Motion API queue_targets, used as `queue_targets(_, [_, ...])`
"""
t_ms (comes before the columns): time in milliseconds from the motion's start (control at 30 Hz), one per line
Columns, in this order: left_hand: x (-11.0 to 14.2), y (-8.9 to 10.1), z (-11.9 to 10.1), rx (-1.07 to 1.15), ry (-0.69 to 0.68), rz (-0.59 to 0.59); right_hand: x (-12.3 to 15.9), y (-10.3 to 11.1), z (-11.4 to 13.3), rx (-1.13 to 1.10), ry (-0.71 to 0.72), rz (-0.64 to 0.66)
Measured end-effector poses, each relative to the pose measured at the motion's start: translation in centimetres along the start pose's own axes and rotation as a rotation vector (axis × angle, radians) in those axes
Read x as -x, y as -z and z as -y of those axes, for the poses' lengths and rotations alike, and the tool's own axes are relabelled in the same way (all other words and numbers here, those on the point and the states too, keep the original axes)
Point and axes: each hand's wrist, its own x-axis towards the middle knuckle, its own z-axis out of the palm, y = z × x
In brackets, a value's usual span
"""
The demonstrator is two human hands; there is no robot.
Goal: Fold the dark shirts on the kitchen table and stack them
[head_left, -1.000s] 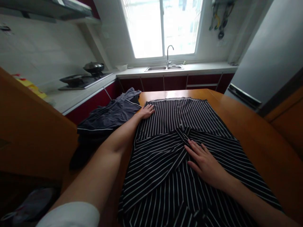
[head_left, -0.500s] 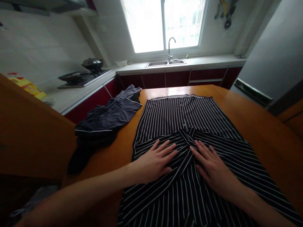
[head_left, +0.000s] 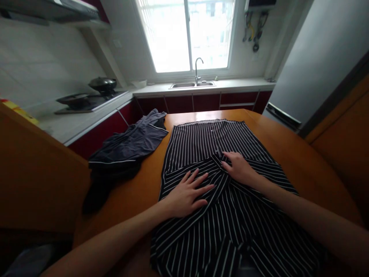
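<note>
A black shirt with white stripes point(head_left: 196, 144) lies spread on the wooden table, its sleeves folded across the front and a row of small buttons along its middle. My left hand point(head_left: 188, 194) rests palm down on the left sleeve, fingers spread. On the right sleeve near the centre, where the cuffs meet, sits my right hand point(head_left: 238, 167). Its fingers are slightly bent and the thumb stands apart from them. Part of the right sleeve is hidden under my hand and forearm.
A pile of dark grey clothes point(head_left: 127, 146) lies at the left of the wooden table point(head_left: 296, 165). Beyond are a sink point(head_left: 191, 84), a stove with a lidded wok point(head_left: 102, 84), and a fridge point(head_left: 314, 65) at the right.
My left hand has come from the shirt's far left edge down onto the left sleeve. My right hand has slid forward toward the cuffs, its fingers now more bent.
</note>
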Motion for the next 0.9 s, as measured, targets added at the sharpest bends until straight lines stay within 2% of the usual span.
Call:
queue_targets(133, [0.0,-0.1,0.1,-0.017,-0.005,0.006,-4.0,-1.6,0.8,0.105,-0.097,0.152])
queue_targets(233, [0.0,-0.2,0.2,-0.017,0.012,0.002,-4.9,-1.6,1.2,0.115,-0.061,0.17])
queue_targets(333, [0.1,-0.4,0.2,-0.011,0.029,-0.009,-5.0,-0.9,1.5,-0.006,0.069,0.09])
queue_targets(400, [0.1,-0.5,0.3,-0.009,0.027,-0.015,-4.9,-0.7,1.7,-0.065,0.106,0.051])
queue_targets(467, [0.1,-0.6,0.4,-0.006,0.021,-0.022,-4.9,-0.9,1.7,-0.036,0.069,0.043])
queue_targets(633, [0.2,-0.5,0.4,0.001,0.013,-0.015,-4.5,-2.7,0.6,0.117,-0.02,0.131])
queue_targets(733, [0.2,-0.3,0.3,0.016,0.023,0.007,-4.1,-3.4,0.0,0.157,-0.01,0.092])
queue_targets(800, [0.1,-0.2,0.4,0.021,0.073,0.005,-3.9,-3.7,-0.3,0.172,-0.026,0.064])
queue_targets(900, [0.0,-0.3,0.9,0.008,0.248,-0.037,-3.7,-4.1,-0.6,0.175,-0.075,0.041])
